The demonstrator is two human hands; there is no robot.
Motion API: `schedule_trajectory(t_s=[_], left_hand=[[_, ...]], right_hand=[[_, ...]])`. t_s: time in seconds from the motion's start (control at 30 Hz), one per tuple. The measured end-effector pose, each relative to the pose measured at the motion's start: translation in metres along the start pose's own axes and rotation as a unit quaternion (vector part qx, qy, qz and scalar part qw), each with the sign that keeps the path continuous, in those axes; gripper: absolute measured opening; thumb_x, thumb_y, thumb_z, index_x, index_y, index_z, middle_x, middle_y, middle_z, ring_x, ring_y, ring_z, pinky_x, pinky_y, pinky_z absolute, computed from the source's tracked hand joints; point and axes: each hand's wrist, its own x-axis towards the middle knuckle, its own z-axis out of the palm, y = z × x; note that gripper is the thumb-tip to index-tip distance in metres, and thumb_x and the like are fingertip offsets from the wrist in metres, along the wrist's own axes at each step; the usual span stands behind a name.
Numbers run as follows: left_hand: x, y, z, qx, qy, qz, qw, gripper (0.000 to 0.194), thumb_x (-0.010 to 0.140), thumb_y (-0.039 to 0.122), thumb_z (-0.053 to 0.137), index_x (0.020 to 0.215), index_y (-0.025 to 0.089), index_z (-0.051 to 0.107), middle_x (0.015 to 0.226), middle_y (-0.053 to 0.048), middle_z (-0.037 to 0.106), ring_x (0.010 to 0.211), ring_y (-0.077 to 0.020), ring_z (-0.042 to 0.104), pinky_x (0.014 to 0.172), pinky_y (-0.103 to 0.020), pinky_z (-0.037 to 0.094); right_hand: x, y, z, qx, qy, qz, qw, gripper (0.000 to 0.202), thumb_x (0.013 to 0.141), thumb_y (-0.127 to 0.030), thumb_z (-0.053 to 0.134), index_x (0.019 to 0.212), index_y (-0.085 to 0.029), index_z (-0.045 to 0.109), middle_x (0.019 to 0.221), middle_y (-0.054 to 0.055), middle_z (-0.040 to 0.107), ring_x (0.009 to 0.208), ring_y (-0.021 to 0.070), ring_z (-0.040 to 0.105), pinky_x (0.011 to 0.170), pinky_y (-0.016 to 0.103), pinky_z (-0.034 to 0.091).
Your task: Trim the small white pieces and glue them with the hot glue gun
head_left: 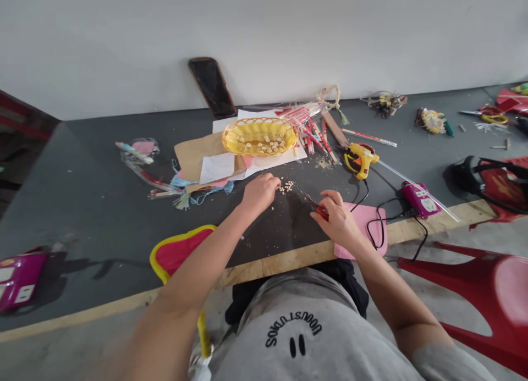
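Observation:
My left hand [260, 194] rests at the tabletop with its fingers pinched together. Whatever they hold, if anything, is too small to make out. Right beside those fingertips lies a small pile of pale bead-like pieces [287, 187]. My right hand [336, 216] is closed around a red-handled tool [322, 212] with a thin metal end pointing left toward the pile. Its exact kind is hard to tell. Behind the pile, a yellow woven basket [259, 150] contains several small pale clusters. Pink paper [371, 221] lies under and beside my right wrist.
A yellow glue gun [361, 160] with a clear stick and black cable lies to the right, near a purple box [421, 199]. A phone [212, 87] leans on the wall. Red-patterned sticks [317, 136], papers and tassels surround the basket. A red stool [474, 282] stands at right.

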Motion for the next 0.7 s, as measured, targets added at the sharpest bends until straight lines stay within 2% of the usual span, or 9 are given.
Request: schedule_trajectory(t_s=[0.13, 0.27, 0.37, 0.43, 0.53, 0.63, 0.7], left_hand=[[-0.002, 0.0, 0.001, -0.019, 0.014, -0.007, 1.0, 0.024, 0.091, 0.013, 0.045, 0.09, 0.02, 0.068, 0.099, -0.012, 0.07, 0.098, -0.0269, 0.063, 0.081, -0.035, 0.046], [-0.008, -0.005, -0.003, -0.059, 0.035, -0.028, 0.997, 0.019, 0.091, 0.015, 0.049, 0.092, 0.022, 0.067, 0.098, -0.01, 0.073, 0.097, -0.0256, 0.066, 0.083, -0.035, 0.048], [-0.014, -0.008, -0.008, -0.135, 0.049, -0.063, 0.988, 0.012, 0.089, 0.02, 0.056, 0.094, 0.023, 0.067, 0.095, -0.006, 0.074, 0.089, -0.0227, 0.068, 0.079, -0.033, 0.049], [-0.019, -0.008, -0.012, -0.239, 0.058, -0.103, 0.964, 0.009, 0.086, 0.022, 0.06, 0.092, 0.023, 0.068, 0.088, -0.003, 0.074, 0.079, -0.0198, 0.067, 0.075, -0.031, 0.049], [-0.028, -0.005, -0.015, -0.434, 0.062, -0.161, 0.884, 0.009, 0.082, 0.028, 0.065, 0.086, 0.021, 0.068, 0.077, -0.001, 0.069, 0.061, -0.0139, 0.058, 0.063, -0.028, 0.046], [-0.037, -0.001, -0.018, -0.621, 0.048, -0.19, 0.759, 0.022, 0.074, 0.038, 0.076, 0.082, 0.02, 0.066, 0.074, 0.0, 0.065, 0.055, -0.0099, 0.051, 0.056, -0.025, 0.043], [-0.044, 0.003, -0.02, -0.697, 0.043, -0.198, 0.687, 0.029, 0.066, 0.039, 0.083, 0.079, 0.019, 0.066, 0.072, 0.0, 0.063, 0.056, -0.0087, 0.051, 0.056, -0.025, 0.044]], right_hand=[[0.005, 0.0, 0.002, -0.013, 0.004, 0.001, 1.0, 0.009, 0.091, -0.026, 0.059, 0.088, -0.021, 0.052, 0.119, 0.017, 0.054, 0.108, 0.0279, 0.064, 0.084, 0.045, 0.059], [0.009, -0.001, 0.005, 0.027, 0.012, 0.022, 0.999, 0.015, 0.088, -0.028, 0.061, 0.08, -0.023, 0.048, 0.109, 0.014, 0.06, 0.103, 0.026, 0.065, 0.084, 0.042, 0.057], [0.012, -0.003, 0.003, 0.08, -0.033, 0.08, 0.993, 0.018, 0.082, -0.03, 0.062, 0.076, -0.024, 0.046, 0.092, 0.007, 0.063, 0.085, 0.0217, 0.066, 0.077, 0.037, 0.056], [0.013, -0.006, 0.002, 0.124, -0.081, 0.148, 0.978, 0.016, 0.083, -0.033, 0.06, 0.078, -0.024, 0.048, 0.076, 0.0, 0.06, 0.071, 0.0188, 0.066, 0.066, 0.032, 0.054], [0.013, -0.009, 0.001, 0.198, -0.13, 0.219, 0.947, 0.015, 0.086, -0.036, 0.057, 0.083, -0.023, 0.051, 0.066, -0.004, 0.056, 0.06, 0.0162, 0.066, 0.056, 0.027, 0.05], [0.013, -0.013, 0.002, 0.253, -0.143, 0.213, 0.933, 0.014, 0.086, -0.036, 0.058, 0.087, -0.023, 0.054, 0.071, -0.002, 0.06, 0.066, 0.0167, 0.068, 0.057, 0.027, 0.052], [0.012, -0.017, 0.003, 0.267, -0.143, 0.197, 0.933, 0.014, 0.087, -0.037, 0.057, 0.09, -0.023, 0.055, 0.074, -0.001, 0.062, 0.071, 0.0174, 0.069, 0.058, 0.027, 0.053]])
